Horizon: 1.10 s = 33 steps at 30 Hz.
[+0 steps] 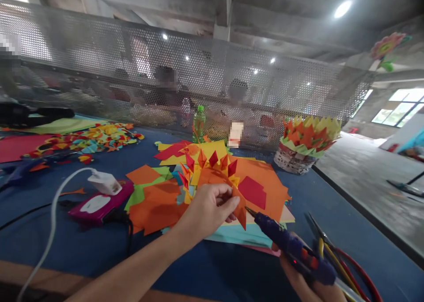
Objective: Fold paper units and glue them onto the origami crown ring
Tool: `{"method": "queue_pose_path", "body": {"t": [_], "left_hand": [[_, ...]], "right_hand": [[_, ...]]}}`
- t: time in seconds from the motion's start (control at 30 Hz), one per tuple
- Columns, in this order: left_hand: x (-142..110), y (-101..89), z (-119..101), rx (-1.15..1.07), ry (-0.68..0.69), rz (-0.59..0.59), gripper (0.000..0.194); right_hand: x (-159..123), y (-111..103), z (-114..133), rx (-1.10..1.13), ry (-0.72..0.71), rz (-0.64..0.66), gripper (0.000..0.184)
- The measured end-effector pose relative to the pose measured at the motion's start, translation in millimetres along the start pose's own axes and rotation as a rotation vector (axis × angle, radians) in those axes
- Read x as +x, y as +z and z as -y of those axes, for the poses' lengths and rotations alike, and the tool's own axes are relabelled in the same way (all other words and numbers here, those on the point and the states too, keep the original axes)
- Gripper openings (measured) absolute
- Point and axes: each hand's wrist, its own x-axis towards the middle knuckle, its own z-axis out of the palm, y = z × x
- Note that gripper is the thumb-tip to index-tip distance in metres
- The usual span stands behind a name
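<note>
My left hand (212, 204) pinches the near edge of an orange paper piece (212, 176) whose far edge carries a row of folded red, orange and yellow points. In my right hand (300, 271) is a blue hot glue gun (291, 244), its metal nozzle close to the lower orange tip of the paper piece. Whether the nozzle touches the paper I cannot tell. Orange paper sheets (268, 185) lie under and around the work, with a red scrap (253, 191) on top. Light blue sheets (235, 235) show below my left hand.
Scissors (326, 244) lie beside the glue gun at right. A woven basket (293, 158) with paper petals stands at the back right. A magenta power strip (96, 204) holds a white plug (104, 181). Paper scraps (99, 138), a green bottle (199, 125) and a mesh partition (132, 81) are behind.
</note>
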Motion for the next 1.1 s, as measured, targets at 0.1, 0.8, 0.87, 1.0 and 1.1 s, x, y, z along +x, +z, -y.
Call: {"method": "queue_pose_path", "body": {"t": [0.1,0.8,0.87,1.0,1.1], "left_hand": [[1.3,-1.5,1.4,0.012,0.000,-0.010,0.024],[0.4,-1.8,-3.0,0.040,-0.053,-0.007,0.027],[0.2,-1.8,-4.0,0.039,-0.057,-0.007,0.026],[0.3,-2.2,-3.7,0.039,-0.055,-0.004,0.026],[0.9,-2.7,-2.2,0.035,-0.049,-0.004,0.026]], "right_hand": [[3.8,-0.3,2.7,-0.006,-0.024,0.059,0.029],[1.4,7.4,8.0,-0.053,-0.018,-0.012,0.028],[1.9,6.4,8.4,-0.051,-0.015,-0.005,0.031],[2.6,5.7,9.1,-0.045,0.011,-0.002,0.031],[2.7,5.3,9.3,-0.046,0.026,0.020,0.029]]}}
